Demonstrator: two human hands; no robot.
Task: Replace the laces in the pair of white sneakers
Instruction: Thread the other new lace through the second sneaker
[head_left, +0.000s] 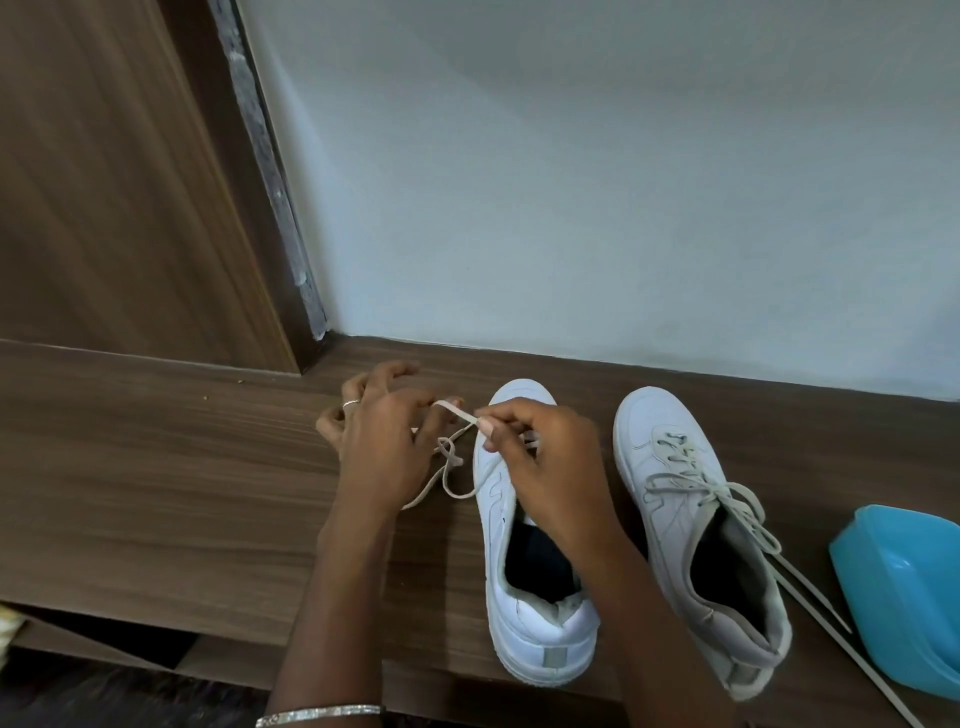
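Both sneakers stand on the desk (156, 467), toes toward the back edge at the wall (571, 182), heels at the front edge.

Left sneaker (498, 499): your right hand (545, 457) hovers over its tongue area, so the eyelets are hidden. Thumb and forefinger pinch the loose lace (457, 410).

Left hand (382, 447): just left of that toe. It pinches the lace's other stretch at thumb and forefinger; the remaining fingers are spread and curled. Ring (351, 404) on one finger, bangle (322, 714) at the wrist.

The lace runs taut between your hands, then twists and loops slack on the desk below the left palm.

Right sneaker (670, 467): laced. Its grey laces (727, 499) trail toward the front edge, beside the blue tub (904, 587) at the right edge.
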